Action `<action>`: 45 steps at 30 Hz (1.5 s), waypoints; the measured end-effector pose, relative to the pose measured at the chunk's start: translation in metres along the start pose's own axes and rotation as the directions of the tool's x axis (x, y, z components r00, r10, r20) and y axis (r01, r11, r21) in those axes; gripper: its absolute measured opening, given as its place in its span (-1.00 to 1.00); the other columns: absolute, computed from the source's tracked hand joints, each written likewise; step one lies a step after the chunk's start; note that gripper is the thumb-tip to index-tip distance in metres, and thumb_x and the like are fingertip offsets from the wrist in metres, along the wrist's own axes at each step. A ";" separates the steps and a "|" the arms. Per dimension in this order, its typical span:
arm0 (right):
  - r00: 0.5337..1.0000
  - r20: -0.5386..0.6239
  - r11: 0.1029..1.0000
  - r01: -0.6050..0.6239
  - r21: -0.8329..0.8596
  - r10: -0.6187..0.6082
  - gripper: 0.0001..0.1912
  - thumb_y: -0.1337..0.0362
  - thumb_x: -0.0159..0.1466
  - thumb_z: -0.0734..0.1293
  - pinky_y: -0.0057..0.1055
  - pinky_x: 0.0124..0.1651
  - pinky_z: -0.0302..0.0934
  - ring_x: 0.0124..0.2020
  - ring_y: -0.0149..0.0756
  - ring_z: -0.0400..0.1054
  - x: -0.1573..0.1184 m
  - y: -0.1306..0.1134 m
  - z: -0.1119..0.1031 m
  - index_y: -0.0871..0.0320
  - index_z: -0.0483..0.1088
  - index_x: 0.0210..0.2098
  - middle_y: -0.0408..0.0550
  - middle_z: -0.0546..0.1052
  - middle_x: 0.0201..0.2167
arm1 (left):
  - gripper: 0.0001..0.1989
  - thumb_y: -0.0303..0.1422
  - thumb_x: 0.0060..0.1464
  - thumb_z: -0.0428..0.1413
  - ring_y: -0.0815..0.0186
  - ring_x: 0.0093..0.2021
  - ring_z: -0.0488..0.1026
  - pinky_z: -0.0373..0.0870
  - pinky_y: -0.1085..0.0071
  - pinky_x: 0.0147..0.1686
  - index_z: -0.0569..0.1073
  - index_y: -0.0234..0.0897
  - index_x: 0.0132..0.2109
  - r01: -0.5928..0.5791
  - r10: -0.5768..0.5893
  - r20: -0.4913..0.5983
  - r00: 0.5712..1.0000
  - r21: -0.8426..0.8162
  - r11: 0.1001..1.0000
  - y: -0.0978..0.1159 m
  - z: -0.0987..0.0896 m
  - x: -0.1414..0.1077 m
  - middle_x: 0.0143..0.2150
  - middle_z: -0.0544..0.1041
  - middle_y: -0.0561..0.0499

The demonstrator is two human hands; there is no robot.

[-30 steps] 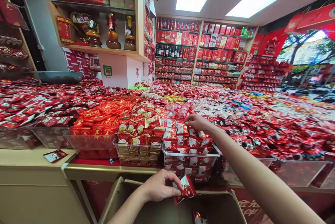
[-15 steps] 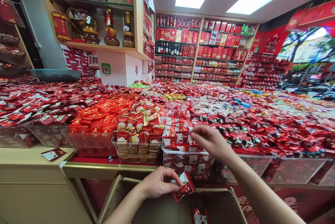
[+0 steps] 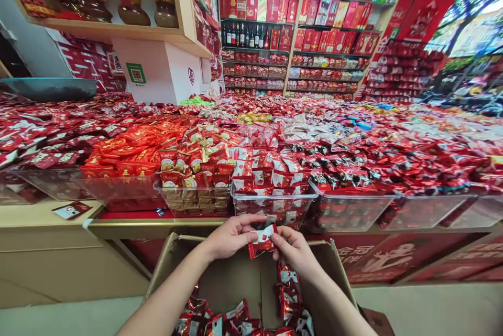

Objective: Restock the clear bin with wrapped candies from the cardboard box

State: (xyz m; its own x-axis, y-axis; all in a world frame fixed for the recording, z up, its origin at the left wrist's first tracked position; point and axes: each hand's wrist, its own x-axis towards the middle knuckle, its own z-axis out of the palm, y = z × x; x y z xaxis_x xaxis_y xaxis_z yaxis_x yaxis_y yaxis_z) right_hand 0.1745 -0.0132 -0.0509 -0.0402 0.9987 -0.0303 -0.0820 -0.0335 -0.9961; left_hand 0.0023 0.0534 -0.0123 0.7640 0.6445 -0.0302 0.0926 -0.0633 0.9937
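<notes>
Both my hands meet at one small red-and-white candy packet (image 3: 262,240), held over an open cardboard box (image 3: 220,268). My left hand (image 3: 231,237) pinches its left side between thumb and fingers. At the packet's right edge, my right hand (image 3: 294,252) grips with thumb and fingertips. Inside the box lie several loose red packets (image 3: 288,294) of similar look, along the right side and the bottom. Just beyond my hands stands a clear plastic bin (image 3: 275,201) with rows of red-and-white packets (image 3: 271,171) filling it above the rim.
To the left of that bin is a bin of durian-labelled packets (image 3: 194,165), then one of orange-red packets (image 3: 126,147). A single packet (image 3: 71,210) lies on the beige counter (image 3: 35,220). More clear bins (image 3: 353,207) line the right. Shelves (image 3: 294,37) rise behind.
My right hand has come down from the bin to the packet in my left hand. The view has tilted down, showing more packets in the box.
</notes>
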 end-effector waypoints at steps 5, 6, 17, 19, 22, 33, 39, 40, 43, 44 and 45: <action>1.000 -0.030 0.996 0.008 0.083 -0.005 -0.62 -0.03 0.06 0.28 -0.59 -0.71 -0.08 -0.77 -0.55 0.07 -0.001 0.005 -0.001 0.21 0.31 -0.42 -0.23 0.35 -0.76 | -0.60 -0.38 0.00 0.07 0.39 -0.39 0.37 0.25 0.47 -0.34 0.32 -0.24 0.04 -0.022 0.022 -0.013 1.000 0.034 0.999 0.000 0.001 0.000 -0.35 0.50 0.02; 0.999 -0.036 0.996 0.010 0.094 -0.007 -0.62 -0.02 0.07 0.29 -0.59 -0.71 -0.08 -0.77 -0.55 0.08 -0.001 0.006 -0.001 0.21 0.31 -0.43 -0.23 0.35 -0.76 | -0.60 -0.37 0.00 0.06 0.40 -0.42 0.34 0.24 0.48 -0.37 0.33 -0.25 0.04 -0.025 0.026 -0.022 0.999 0.044 0.999 0.001 0.001 0.000 -0.39 0.48 0.05; 0.999 -0.010 0.967 0.053 0.250 -0.052 -0.66 0.18 -0.03 0.43 -0.48 -0.43 0.18 -0.51 -0.43 0.31 0.000 0.020 0.002 0.19 0.33 -0.31 -0.15 0.46 -0.54 | -0.65 -0.38 -0.08 0.11 0.50 -0.61 -0.04 -0.09 0.54 -0.60 0.40 -0.32 -0.07 0.025 -0.005 -0.101 0.995 0.197 0.980 -0.003 0.003 -0.002 -0.64 0.03 0.25; 0.999 0.008 0.971 0.038 0.235 -0.042 -0.67 0.18 -0.05 0.45 -0.47 -0.44 0.18 -0.53 -0.42 0.31 0.000 0.023 0.002 0.20 0.34 -0.36 -0.14 0.46 -0.55 | -0.67 -0.40 -0.08 0.11 0.50 -0.61 -0.05 -0.09 0.54 -0.60 0.40 -0.31 -0.10 0.019 0.006 -0.112 0.994 0.222 0.975 -0.004 0.003 -0.002 -0.64 0.02 0.26; 0.998 -0.048 0.965 0.052 0.257 -0.041 -0.65 0.14 -0.09 0.46 -0.47 -0.45 0.18 -0.54 -0.44 0.29 0.000 0.025 0.004 0.19 0.33 -0.40 -0.15 0.45 -0.56 | -0.72 -0.37 -0.05 0.09 0.49 -0.61 -0.01 -0.07 0.54 -0.60 0.41 -0.30 -0.13 -0.007 0.033 -0.107 0.994 0.233 0.972 -0.006 0.003 -0.003 -0.63 0.07 0.24; 0.961 0.009 0.864 0.254 -0.435 -0.278 -0.77 0.12 0.16 0.23 -0.40 -0.35 0.24 -0.41 -0.31 0.33 -0.016 -0.016 -0.001 0.13 0.35 -0.30 -0.08 0.46 -0.42 | -0.70 -0.36 -0.12 0.14 0.37 -0.41 0.34 0.24 0.49 -0.38 0.44 -0.30 -0.16 0.045 -0.038 -0.043 0.998 0.177 0.983 -0.010 0.002 -0.004 -0.43 0.44 0.06; 0.822 -0.026 0.539 0.348 -0.767 -0.569 -0.85 0.21 0.17 0.22 -0.41 -0.32 0.19 -0.39 -0.28 0.35 0.006 -0.125 -0.022 0.11 0.38 -0.36 -0.06 0.50 -0.41 | -0.71 -0.40 -0.15 0.14 0.40 -0.45 0.31 0.22 0.51 -0.41 0.46 -0.29 -0.18 0.068 -0.054 -0.078 0.996 0.200 0.977 -0.009 0.003 -0.002 -0.49 0.41 0.12; 0.820 -0.030 0.519 0.332 -0.788 -0.571 -0.86 0.22 0.15 0.23 -0.41 -0.35 0.17 -0.43 -0.29 0.34 0.020 -0.141 -0.024 0.12 0.38 -0.41 -0.07 0.50 -0.46 | -0.71 -0.40 -0.15 0.13 0.40 -0.45 0.30 0.22 0.51 -0.41 0.46 -0.29 -0.18 0.068 -0.053 -0.082 0.995 0.201 0.977 -0.009 0.003 -0.002 -0.49 0.41 0.12; 0.931 -0.031 0.560 0.192 -0.806 -0.364 -0.88 0.23 0.12 0.27 -0.45 -0.43 0.12 -0.47 -0.34 0.31 0.069 -0.174 -0.025 0.16 0.36 -0.39 -0.09 0.48 -0.49 | -0.70 -0.40 -0.15 0.13 0.40 -0.44 0.31 0.23 0.50 -0.39 0.45 -0.32 -0.17 0.065 -0.049 -0.084 0.995 0.199 0.978 -0.009 0.003 -0.002 -0.48 0.41 0.11; 0.949 -0.039 0.570 0.154 -0.807 -0.312 -0.85 0.22 0.10 0.29 -0.46 -0.47 0.10 -0.51 -0.36 0.30 0.085 -0.179 -0.025 0.17 0.36 -0.39 -0.09 0.47 -0.53 | -0.70 -0.40 -0.15 0.13 0.40 -0.44 0.32 0.23 0.50 -0.38 0.45 -0.33 -0.17 0.062 -0.046 -0.085 0.995 0.198 0.978 -0.008 0.003 -0.002 -0.48 0.41 0.11; 0.962 -0.050 0.581 0.121 -0.805 -0.270 -0.83 0.21 0.07 0.32 -0.48 -0.50 0.08 -0.54 -0.38 0.29 0.099 -0.182 -0.024 0.19 0.36 -0.40 -0.10 0.46 -0.56 | -0.69 -0.40 -0.15 0.13 0.39 -0.43 0.32 0.23 0.49 -0.38 0.45 -0.33 -0.17 0.060 -0.043 -0.087 0.995 0.198 0.978 -0.008 0.003 -0.002 -0.47 0.42 0.10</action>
State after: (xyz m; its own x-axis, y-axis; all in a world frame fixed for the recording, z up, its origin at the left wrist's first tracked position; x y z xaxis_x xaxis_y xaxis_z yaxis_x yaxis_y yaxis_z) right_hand 0.2096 0.0929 0.1255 0.0329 0.9713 0.2355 0.7491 0.1320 -0.6492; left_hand 0.0021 0.0503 -0.0209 0.7011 0.7102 -0.0638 0.2630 -0.1744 0.9489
